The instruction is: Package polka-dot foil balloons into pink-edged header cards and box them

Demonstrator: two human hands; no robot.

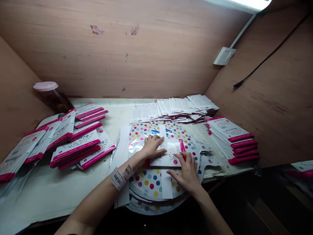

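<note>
My left hand (153, 147) lies flat and released on a white pink-edged card (168, 155); my right hand (187, 174) rests open against its lower edge, not gripping. The card sits on polka-dot foil balloons (149, 182). Beyond: pink-edged packs (232, 140) at both sides, printed sheets (171, 109) behind.

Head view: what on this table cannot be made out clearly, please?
Head view:
- Blue lettering on the polka-dot foil balloon: partly hidden by the white card and left hand.
- Printed sheets: print too small to read.
- Wristband barcode: too small to read.
- Pink-and-white packs: cut off by the right edge.
</note>
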